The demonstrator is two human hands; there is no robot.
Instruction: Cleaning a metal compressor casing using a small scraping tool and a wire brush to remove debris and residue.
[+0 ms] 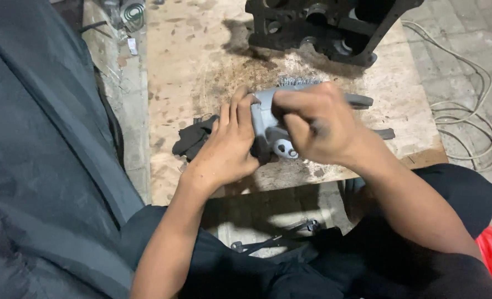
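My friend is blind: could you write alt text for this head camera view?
Two bare hands, left hand and right hand, grip a grey metal part over a stained wooden board. A black rag lies beside it, a dark machine casting behind.

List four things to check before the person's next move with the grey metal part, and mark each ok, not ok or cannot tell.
1. Both hands on the grey metal part: ok; left hand steadies its side, right hand wraps over the top.
2. Part supported by the wooden board: ok.
3. Black cloth within reach: ok, beside the left hand.
4. Firmness of the right hand's grip: cannot tell.
5. Black machine casting clear of the hands: ok, at the board's far edge.
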